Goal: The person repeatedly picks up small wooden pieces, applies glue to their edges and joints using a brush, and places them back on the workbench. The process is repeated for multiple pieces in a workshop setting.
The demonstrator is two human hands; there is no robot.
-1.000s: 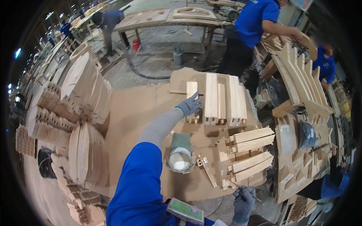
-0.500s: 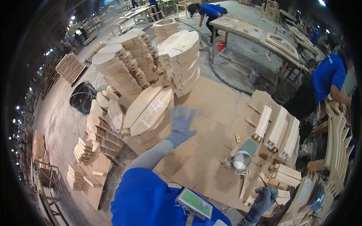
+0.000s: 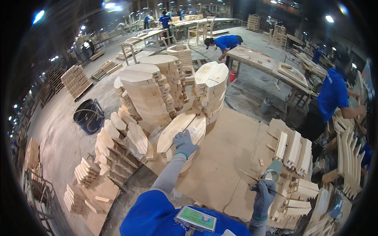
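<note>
My left hand (image 3: pixel 185 144), in a grey glove, lies with fingers apart on the top panel of a low stack of pale wooden panels (image 3: pixel 197 128) with pointed, rounded ends. My right hand (image 3: pixel 263 193), also gloved, is closed around a thin brown stick (image 3: pixel 248 174), its slim end pointing up and left over the cardboard. Whether the stick has bristles is too small to tell. Just behind that hand stands a round can (image 3: pixel 271 175) of whitish stuff, partly hidden, beside a green flat piece (image 3: pixel 275 166).
Tall stacks of panels (image 3: pixel 141 94) rise behind the low one. Cardboard (image 3: pixel 232 145) covers the table. Grooved wooden pieces (image 3: pixel 293 149) lie at right, leaning panels (image 3: pixel 138 137) at left. A black bucket (image 3: pixel 89 116) stands on the floor. A co-worker (image 3: pixel 332 90) works at right.
My left hand has come down onto the low panel stack. My right hand has risen beside the can, and its stick now points further left. The whole view has shifted.
</note>
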